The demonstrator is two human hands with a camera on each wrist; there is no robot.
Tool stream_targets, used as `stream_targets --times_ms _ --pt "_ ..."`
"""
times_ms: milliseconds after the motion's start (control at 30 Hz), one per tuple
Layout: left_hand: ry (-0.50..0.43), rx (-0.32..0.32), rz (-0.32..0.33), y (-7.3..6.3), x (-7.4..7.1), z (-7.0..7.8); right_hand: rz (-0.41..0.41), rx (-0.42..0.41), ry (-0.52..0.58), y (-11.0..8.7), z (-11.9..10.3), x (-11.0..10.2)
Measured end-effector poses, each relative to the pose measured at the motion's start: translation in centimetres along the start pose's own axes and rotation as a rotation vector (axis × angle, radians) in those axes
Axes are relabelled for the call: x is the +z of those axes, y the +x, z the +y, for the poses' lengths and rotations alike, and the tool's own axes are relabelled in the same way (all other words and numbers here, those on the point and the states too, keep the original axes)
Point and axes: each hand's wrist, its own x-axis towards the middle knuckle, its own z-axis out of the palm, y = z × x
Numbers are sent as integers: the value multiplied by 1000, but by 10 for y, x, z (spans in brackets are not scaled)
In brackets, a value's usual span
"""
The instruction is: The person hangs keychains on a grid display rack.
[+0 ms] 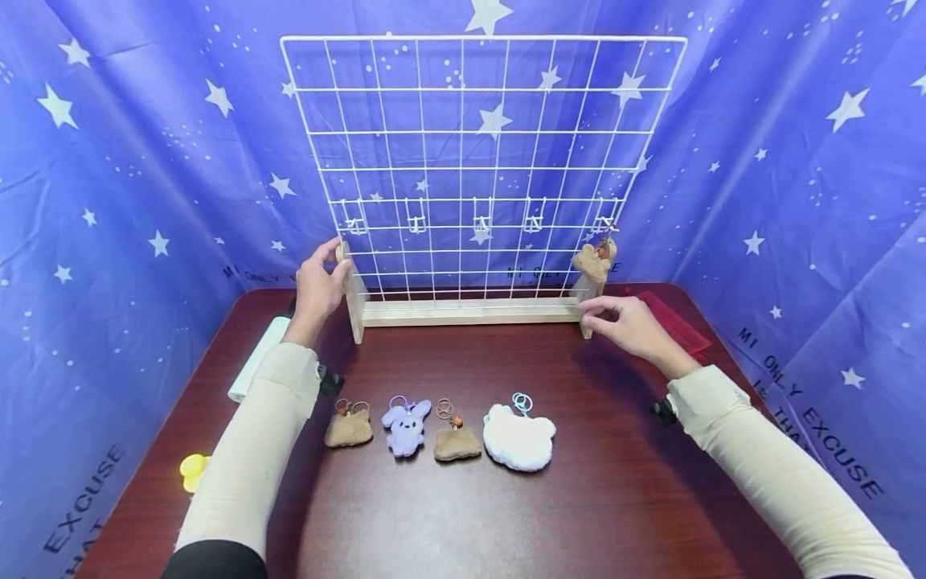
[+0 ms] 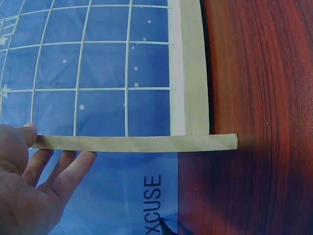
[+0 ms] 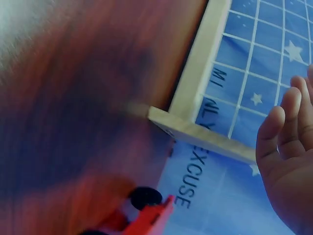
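I see white stars [image 1: 58,106] and black lettering [image 2: 152,193] on the blue-violet curtain [image 1: 781,217], a white grid [image 1: 463,169], a pale stand [image 1: 470,312], a red-brown desk [image 1: 615,498], two brown charms [image 1: 457,445], a lilac bunny [image 1: 407,434] and a white plush [image 1: 519,442].

black lettering [image 1: 841,460] on the blue curtain [image 1: 817,201], "mi only excuse" at right, "excuse" at lower left

Grid rack [image 1: 496,170] takes up the upper middle, left hand [image 1: 318,283] gripping its left post [image 1: 354,310], right hand [image 1: 629,323] at the right post [image 1: 595,288], can't tell if touching. Tan plush [image 1: 593,264] dangles mid-right. Lower middle's got a row: brown plush [image 1: 349,430], purple bunny [image 1: 406,432], second brown plush [image 1: 457,444], white plush [image 1: 518,440].
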Motion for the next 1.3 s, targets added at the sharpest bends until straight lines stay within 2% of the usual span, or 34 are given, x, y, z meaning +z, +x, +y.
stream_targets --times_ms 400,567,833,1100,1300 --pt "-1 -9 4 -1 -4 -2 -185 -17 29 -8 -9 44" --pt "-2 0 1 -1 -3 -3 -293 -67 40 -11 -12 61" --pt "-38 31 5 1 3 -7 -475 -86 69 -16 -19 81" --pt "-15 29 11 1 0 -5 -567 -127 68 -20 -25 93" --pt "-32 31 1 3 1 -6 -569 -132 54 -21 -22 100"
